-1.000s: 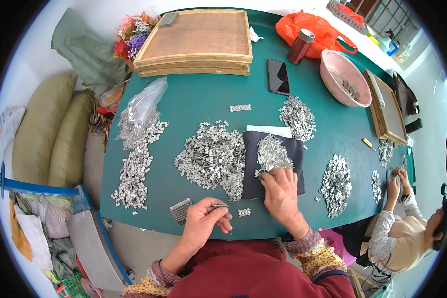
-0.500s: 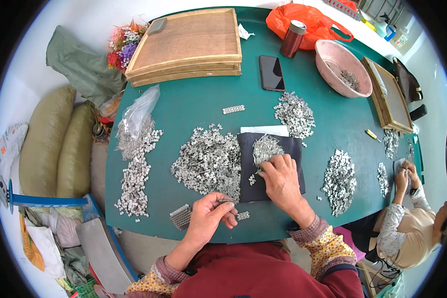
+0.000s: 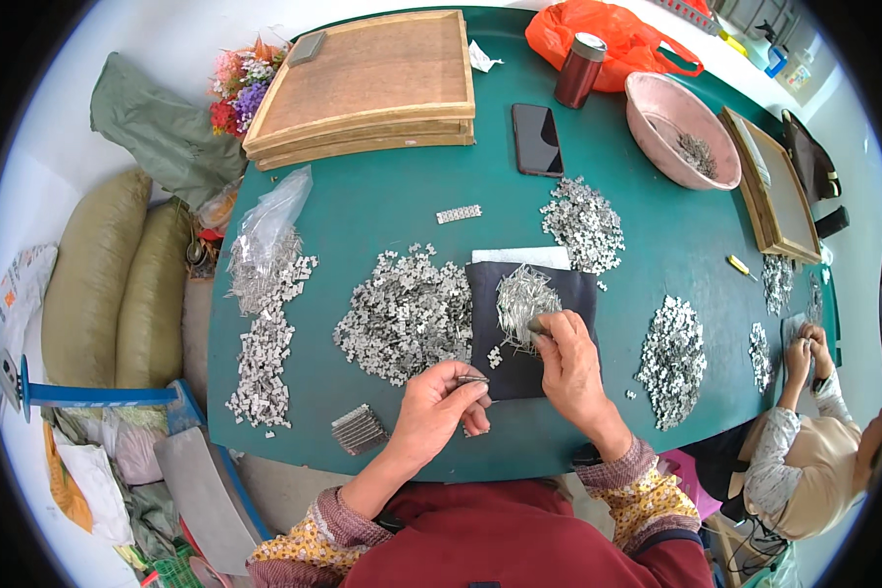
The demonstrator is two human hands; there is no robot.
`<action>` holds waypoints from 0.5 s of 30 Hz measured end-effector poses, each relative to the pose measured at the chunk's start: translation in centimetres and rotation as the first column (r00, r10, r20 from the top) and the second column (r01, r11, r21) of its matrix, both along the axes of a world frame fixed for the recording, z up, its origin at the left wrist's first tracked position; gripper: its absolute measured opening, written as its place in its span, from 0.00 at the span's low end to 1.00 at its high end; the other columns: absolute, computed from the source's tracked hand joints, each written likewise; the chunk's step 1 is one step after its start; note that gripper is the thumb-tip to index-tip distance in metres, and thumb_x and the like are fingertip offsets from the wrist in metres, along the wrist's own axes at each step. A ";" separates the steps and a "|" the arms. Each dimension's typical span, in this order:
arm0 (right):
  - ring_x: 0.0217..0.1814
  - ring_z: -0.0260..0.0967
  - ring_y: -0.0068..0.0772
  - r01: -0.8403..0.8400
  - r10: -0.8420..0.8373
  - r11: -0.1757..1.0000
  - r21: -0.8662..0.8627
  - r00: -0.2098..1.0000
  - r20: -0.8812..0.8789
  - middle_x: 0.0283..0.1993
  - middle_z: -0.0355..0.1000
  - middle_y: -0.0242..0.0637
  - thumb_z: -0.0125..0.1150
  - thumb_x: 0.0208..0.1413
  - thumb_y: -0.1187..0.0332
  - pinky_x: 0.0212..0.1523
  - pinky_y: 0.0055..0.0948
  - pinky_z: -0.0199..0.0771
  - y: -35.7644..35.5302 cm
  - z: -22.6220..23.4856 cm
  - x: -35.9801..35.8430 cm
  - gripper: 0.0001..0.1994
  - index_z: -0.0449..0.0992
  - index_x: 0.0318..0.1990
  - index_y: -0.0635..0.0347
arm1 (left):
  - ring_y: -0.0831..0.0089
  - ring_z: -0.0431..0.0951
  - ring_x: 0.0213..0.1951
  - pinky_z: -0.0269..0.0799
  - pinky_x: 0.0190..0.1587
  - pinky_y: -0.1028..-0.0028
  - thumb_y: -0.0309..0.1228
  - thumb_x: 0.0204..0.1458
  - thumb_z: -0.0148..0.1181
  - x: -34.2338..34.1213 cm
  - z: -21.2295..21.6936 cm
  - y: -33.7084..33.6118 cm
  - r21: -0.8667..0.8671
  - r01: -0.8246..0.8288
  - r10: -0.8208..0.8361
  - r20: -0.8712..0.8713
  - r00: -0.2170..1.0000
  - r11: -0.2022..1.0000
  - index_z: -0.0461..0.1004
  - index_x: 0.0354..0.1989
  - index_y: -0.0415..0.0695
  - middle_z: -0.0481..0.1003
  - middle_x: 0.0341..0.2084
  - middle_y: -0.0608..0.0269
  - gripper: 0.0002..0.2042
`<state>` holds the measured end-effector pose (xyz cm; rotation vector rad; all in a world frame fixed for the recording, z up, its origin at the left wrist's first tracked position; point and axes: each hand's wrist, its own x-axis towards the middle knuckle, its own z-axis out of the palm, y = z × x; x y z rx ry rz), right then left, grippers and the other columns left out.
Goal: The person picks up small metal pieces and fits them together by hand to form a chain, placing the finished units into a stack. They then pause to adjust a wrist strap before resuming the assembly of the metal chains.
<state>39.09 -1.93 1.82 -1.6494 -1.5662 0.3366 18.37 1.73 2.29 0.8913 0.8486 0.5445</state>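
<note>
My left hand is at the front edge of the table, its thumb and fingertips closed on a thin metal piece. My right hand is over the dark cloth, with thumb and fingers pinched together at the near side of a heap of thin metal pins. Whatever those fingers hold is too small to make out. Several small silvery links lie on the cloth beside the pins. Left of the cloth is a big heap of similar links. A block of assembled metal strips sits near my left wrist.
More heaps of links lie left, right and behind the cloth. Farther back are stacked wooden trays, a phone, a pink bowl and a red tumbler. Another person's hands work at the right.
My right hand has drawn back slightly from the pins, toward me and to the right. My left hand has moved right and a little farther from me, turning the thin metal piece.
</note>
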 end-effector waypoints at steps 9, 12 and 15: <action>0.38 0.66 0.41 -0.132 0.080 0.986 -0.103 0.911 -0.405 0.33 0.66 0.40 0.54 0.56 0.83 0.42 0.34 0.68 -0.6 1.2 0.3 0.09 0.77 0.41 0.63 | 0.75 0.80 0.23 0.76 0.23 0.78 0.22 0.61 0.55 2.3 0.3 0.0 0.165 0.065 -0.051 -0.086 0.995 0.984 0.73 0.41 0.34 0.78 0.26 0.58 0.04; 0.39 0.66 0.43 -0.193 0.161 0.977 -0.091 0.946 -0.281 0.34 0.67 0.41 0.55 0.55 0.82 0.43 0.35 0.69 -0.7 1.7 0.4 0.09 0.77 0.42 0.64 | 0.77 0.79 0.23 0.75 0.23 0.79 0.21 0.61 0.55 2.6 0.2 -0.1 0.195 0.078 -0.051 -0.141 0.989 0.978 0.73 0.40 0.35 0.77 0.26 0.60 0.03; 0.41 0.67 0.46 -0.224 0.206 0.971 -0.082 0.961 -0.184 0.35 0.68 0.43 0.56 0.54 0.82 0.43 0.38 0.69 -0.9 2.1 0.2 0.09 0.76 0.43 0.64 | 0.78 0.79 0.23 0.75 0.24 0.80 0.19 0.60 0.55 2.8 0.3 -0.2 0.246 0.099 -0.052 -0.190 0.980 0.964 0.73 0.40 0.34 0.78 0.26 0.60 0.03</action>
